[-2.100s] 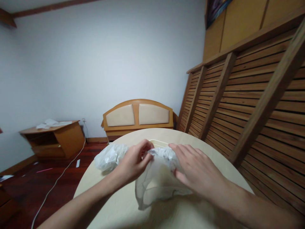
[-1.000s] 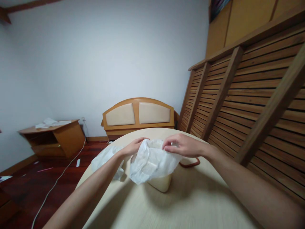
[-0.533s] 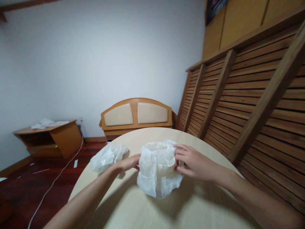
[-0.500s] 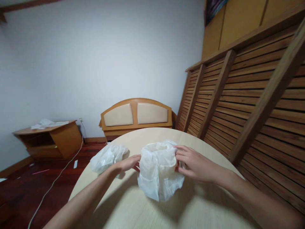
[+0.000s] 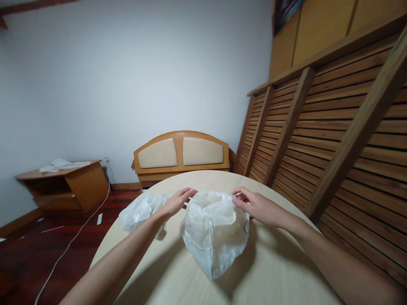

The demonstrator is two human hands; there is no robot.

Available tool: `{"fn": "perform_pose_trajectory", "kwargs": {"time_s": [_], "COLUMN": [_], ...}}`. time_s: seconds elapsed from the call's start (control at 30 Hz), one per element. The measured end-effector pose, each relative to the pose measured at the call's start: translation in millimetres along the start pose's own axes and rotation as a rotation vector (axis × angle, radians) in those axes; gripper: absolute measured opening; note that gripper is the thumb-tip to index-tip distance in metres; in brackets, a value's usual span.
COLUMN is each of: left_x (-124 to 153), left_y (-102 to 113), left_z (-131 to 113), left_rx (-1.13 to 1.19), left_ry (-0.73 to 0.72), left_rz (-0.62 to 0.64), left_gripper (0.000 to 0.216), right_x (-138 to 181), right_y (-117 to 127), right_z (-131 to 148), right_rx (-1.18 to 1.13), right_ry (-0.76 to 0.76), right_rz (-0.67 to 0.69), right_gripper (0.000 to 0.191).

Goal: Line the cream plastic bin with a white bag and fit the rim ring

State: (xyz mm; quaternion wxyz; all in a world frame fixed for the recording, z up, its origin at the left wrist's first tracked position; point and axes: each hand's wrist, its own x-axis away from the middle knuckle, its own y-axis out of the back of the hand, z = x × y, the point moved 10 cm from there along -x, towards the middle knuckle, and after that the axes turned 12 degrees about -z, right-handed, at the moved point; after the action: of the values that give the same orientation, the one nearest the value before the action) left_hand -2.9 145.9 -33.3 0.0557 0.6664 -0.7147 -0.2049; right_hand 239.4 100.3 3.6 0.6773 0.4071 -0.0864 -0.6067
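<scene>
In the middle of the round table a translucent white plastic bag (image 5: 213, 241) stands puffed out. Its gathered mouth faces up and a pointed corner reaches toward me. A pale rounded edge shows through the plastic, but what is inside cannot be made out. At the left of the mouth, the fingertips of my left hand (image 5: 178, 202) pinch the rim. My right hand (image 5: 254, 206) has the opposite side of the rim between thumb and fingers. Left of my left hand lies a second crumpled white plastic bag (image 5: 140, 211), partly behind my wrist.
The pale round table (image 5: 280, 271) fills the space before me. Beyond it stands a wooden headboard (image 5: 179, 146) against the wall. Slatted wooden panels (image 5: 286, 140) lean at the right. A low cabinet (image 5: 85, 184) and a white cable (image 5: 71, 241) are at the left.
My left hand has gone from the bag's side up to its rim. My right hand has shifted up slightly. The bag is fuller, and its near corner extends farther toward me.
</scene>
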Motion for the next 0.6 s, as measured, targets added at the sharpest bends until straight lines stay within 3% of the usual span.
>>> {"fn": "perform_pose_trajectory", "kwargs": {"time_s": [0.13, 0.3, 0.43, 0.6], "left_x": [1, 14, 27, 41], "left_y": [-7, 6, 14, 49], "left_z": [4, 7, 4, 11], "left_rx": [0.026, 0.093, 0.092, 0.038], "left_ry": [-0.033, -0.020, -0.031, -0.042], "left_rz": [0.004, -0.123, -0.161, -0.397], "left_gripper": [0.048, 0.051, 0.051, 0.038], "right_x": [5, -1, -2, 13], "right_y": [-18, -16, -10, 14], "right_z": [2, -5, 6, 19], "right_rx": [-0.137, -0.263, -0.210, -0.136], "right_ry": [-0.017, -0.047, 0.073, 0.183], "right_rz": [0.070, -0.021, -0.063, -0.233], "right_gripper": [0.042, 0.035, 0.025, 0.021]}}
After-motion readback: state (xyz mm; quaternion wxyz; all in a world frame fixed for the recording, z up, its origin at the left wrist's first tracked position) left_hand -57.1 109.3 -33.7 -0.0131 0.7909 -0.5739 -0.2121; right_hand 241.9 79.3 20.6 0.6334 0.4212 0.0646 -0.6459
